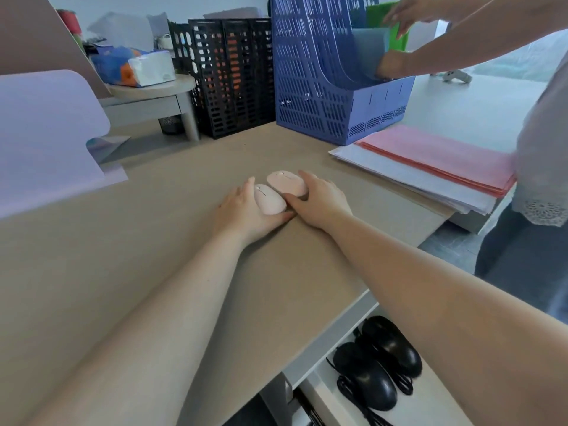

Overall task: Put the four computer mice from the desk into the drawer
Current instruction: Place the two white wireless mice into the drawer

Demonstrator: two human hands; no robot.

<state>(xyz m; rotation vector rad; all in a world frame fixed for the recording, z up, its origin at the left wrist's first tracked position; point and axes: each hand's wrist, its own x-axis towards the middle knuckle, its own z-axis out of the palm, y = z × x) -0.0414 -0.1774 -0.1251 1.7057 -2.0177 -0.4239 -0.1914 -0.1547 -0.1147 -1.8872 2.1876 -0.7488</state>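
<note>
Pink mice (278, 193) between both hands (246, 210)

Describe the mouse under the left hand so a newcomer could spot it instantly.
Start at the blue file rack at the back of the tan desk, then come toward the camera to mid-desk, where two pale pink mice touch. The left-hand mouse is the nearer one, cupped by the left hand; the farther pink mouse sits under the right hand.
</note>
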